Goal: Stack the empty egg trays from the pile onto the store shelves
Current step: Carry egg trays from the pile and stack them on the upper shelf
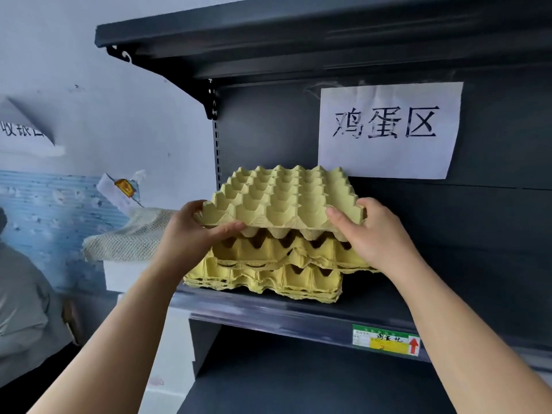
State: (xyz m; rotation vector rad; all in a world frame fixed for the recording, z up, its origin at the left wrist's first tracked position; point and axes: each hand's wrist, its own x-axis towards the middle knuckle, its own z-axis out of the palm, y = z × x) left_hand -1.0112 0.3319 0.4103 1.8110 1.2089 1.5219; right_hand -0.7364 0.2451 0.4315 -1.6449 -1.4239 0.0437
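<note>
Both hands, left hand [191, 231] and right hand [373, 231], pinch the top egg tray [280, 201] by its near corners, just above the stack [268, 267] on the shelf [298, 315]. The stack already sits skewed; lowering the tray misaligned could stop it nesting and tip it forward.

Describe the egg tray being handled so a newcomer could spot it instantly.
Find the dark shelf unit with the white paper sign on its back panel. Below the sign, a stack of yellow egg trays sits on the shelf. The target is the top tray: the only one gripped, left hand and right hand at its near corners.
</note>
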